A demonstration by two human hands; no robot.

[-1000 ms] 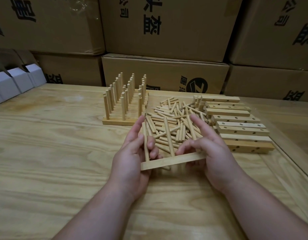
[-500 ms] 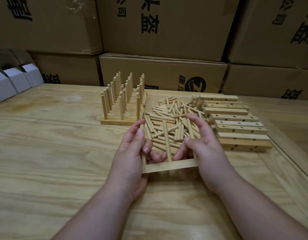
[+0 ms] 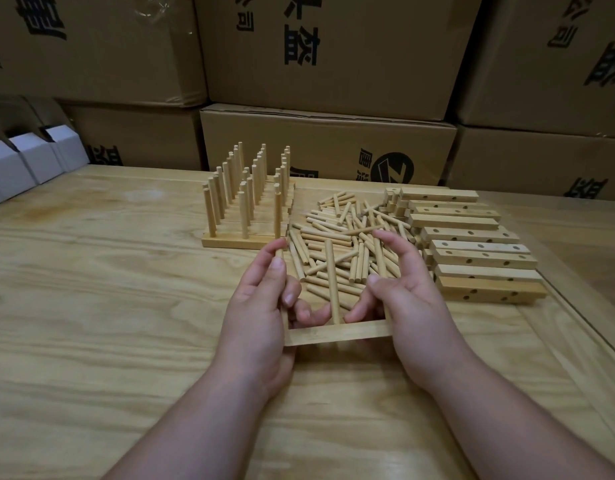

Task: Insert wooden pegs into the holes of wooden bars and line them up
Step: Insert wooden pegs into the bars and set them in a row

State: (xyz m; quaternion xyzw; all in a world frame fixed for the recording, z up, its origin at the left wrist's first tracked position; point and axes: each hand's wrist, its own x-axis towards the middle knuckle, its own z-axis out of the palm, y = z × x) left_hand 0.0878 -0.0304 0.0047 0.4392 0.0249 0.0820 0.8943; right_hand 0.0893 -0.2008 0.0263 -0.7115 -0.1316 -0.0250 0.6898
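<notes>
A: Holding what? Where?
B: Left hand [image 3: 261,306] and right hand [image 3: 406,306], fingers curled, grip pegged bar [image 3: 337,334] by its ends, mid-worktop [image 3: 91,306], level so pegs stand.
A: Next?
B: Probably joins finished row [image 3: 245,216].

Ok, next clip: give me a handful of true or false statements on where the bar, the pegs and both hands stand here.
1. Both hands hold one wooden bar with pegs standing in it. True: the left hand and the right hand grip its two ends.
2. The held bar carries no pegs. False: a middle peg stands in it, with one more at each end by the fingers.
3. Loose pegs lie piled behind the hands. True.
4. The finished bars stand to the right of the pile. False: they stand to its left.
5. The empty bars are stacked on the cardboard boxes. False: they lie on the table, right of the pile.
</notes>
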